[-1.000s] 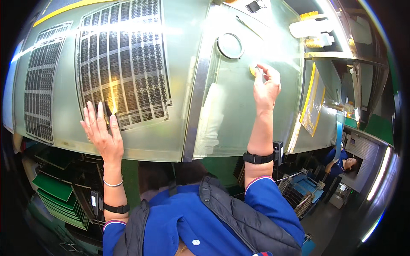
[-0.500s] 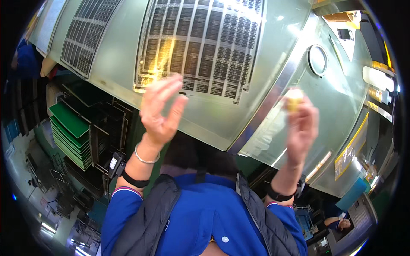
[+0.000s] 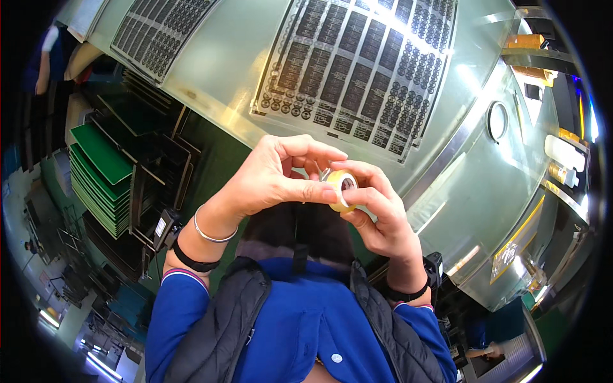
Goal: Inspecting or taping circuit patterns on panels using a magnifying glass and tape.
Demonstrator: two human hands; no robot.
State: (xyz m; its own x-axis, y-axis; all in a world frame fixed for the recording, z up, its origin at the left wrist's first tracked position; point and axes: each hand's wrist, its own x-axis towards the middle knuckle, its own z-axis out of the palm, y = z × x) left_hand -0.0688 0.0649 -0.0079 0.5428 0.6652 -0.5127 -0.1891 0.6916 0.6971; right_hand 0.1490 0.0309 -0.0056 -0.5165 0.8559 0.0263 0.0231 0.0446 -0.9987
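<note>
A small roll of yellowish clear tape [image 3: 343, 190] is held in front of my chest, just off the near edge of the glass-topped table. My right hand [image 3: 380, 207] grips it, fingers closed round the ring. My left hand [image 3: 281, 175] meets the roll from the other side, thumb and fingertips pinched at its rim, where a thin strip of tape seems to rise between them. Beyond my hands, a large printed film sheet [image 3: 351, 70] with rows of black blocks and round marks lies on the glass table [image 3: 211, 89].
Another printed film [image 3: 159, 38] lies further left. A metal strip [image 3: 447, 143] divides the table from a second glass surface, where a round magnifier-like ring [image 3: 497, 122] and a white bottle [image 3: 565, 152] lie. Green boards [image 3: 102, 159] are stacked in a rack at left. Another person's arm [image 3: 45, 70] shows far left.
Both hands have come together in front of my body. The right brought the tape roll in from over the right-hand surface; the left closed from open fingers to a pinch at the roll.
</note>
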